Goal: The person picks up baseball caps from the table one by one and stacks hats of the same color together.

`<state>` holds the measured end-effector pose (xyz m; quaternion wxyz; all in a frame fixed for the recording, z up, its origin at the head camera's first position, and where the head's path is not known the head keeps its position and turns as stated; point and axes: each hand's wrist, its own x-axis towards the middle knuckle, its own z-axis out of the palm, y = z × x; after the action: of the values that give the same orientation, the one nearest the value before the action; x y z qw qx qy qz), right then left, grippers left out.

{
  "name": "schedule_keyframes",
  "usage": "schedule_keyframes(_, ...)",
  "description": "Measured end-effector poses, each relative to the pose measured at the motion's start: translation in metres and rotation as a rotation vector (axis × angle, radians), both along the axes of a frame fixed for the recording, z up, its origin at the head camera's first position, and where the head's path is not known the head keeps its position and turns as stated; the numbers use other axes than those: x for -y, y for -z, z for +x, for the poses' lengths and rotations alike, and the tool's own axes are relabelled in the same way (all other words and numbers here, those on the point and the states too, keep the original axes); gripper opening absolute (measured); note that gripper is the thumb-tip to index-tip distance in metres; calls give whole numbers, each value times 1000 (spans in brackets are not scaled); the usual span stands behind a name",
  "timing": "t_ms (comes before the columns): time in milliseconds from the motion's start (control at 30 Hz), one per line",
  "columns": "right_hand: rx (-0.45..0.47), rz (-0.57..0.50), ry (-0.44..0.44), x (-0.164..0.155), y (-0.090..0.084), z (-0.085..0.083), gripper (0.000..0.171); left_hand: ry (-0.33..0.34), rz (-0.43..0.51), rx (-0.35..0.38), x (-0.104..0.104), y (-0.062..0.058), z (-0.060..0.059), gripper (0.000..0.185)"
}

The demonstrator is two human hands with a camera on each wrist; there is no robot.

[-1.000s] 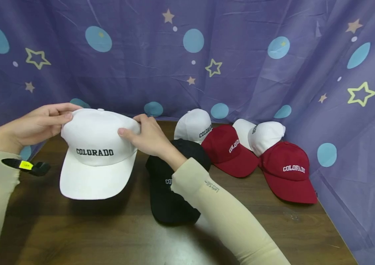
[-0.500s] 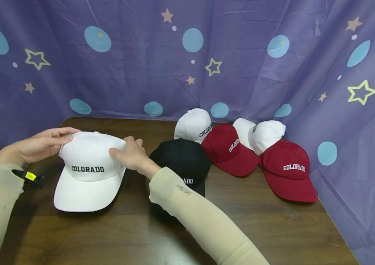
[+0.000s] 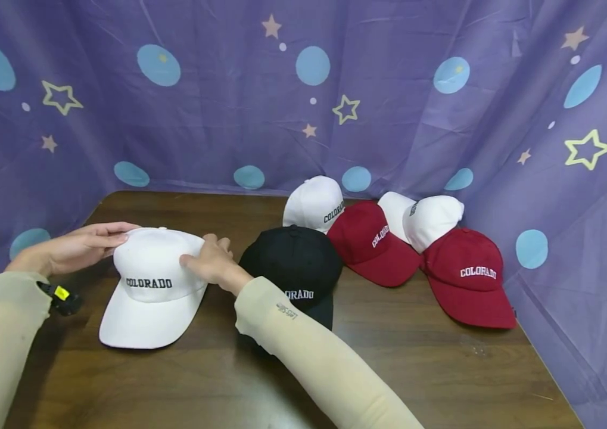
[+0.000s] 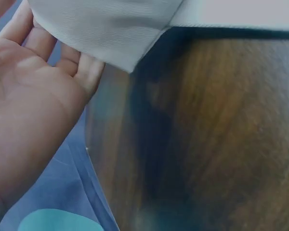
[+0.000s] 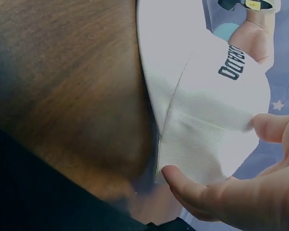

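A white baseball cap point(image 3: 154, 262) lettered COLORADO is at the left of the table, its brim toward me and close over the wood. My left hand point(image 3: 80, 247) holds the left side of its crown; in the left wrist view the fingers point(image 4: 41, 41) reach behind the fabric. My right hand point(image 3: 213, 262) grips the crown's right side, thumb toward the front; the right wrist view shows thumb and a finger apart on the white cloth point(image 5: 202, 130). A black COLORADO cap point(image 3: 292, 256) lies right beside that hand, its brim partly hidden by my right sleeve.
Toward the back right lie a white cap point(image 3: 308, 205), a red cap point(image 3: 362, 238), another white cap point(image 3: 432, 220) and another red cap point(image 3: 464, 262), close together and overlapping. Behind the wooden table point(image 3: 416, 357) hangs a purple curtain point(image 3: 217, 89) with stars and blue dots.
Both hands have lowered the white cap toward the table, with a small shift right at the end. More of the black cap's crown shows now. The other caps stay put.
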<state>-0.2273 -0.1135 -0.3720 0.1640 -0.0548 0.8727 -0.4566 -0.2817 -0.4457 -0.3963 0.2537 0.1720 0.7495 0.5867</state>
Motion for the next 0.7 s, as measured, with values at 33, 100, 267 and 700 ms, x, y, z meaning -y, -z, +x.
schedule_keyframes(33,3,7,-4,0,2,0,66,-16,-12,3,1,3,0,40)
schedule_keyframes(100,11,21,-13,1,7,0,69,-40,-12,6,2,6,1,39)
schedule_keyframes(267,23,-5,-50,-1,7,4,76,-69,-7,-14,9,7,4,39)
schedule_keyframes(700,-116,-70,-189,-20,-25,22,84,-81,14,-41,18,2,10,43)
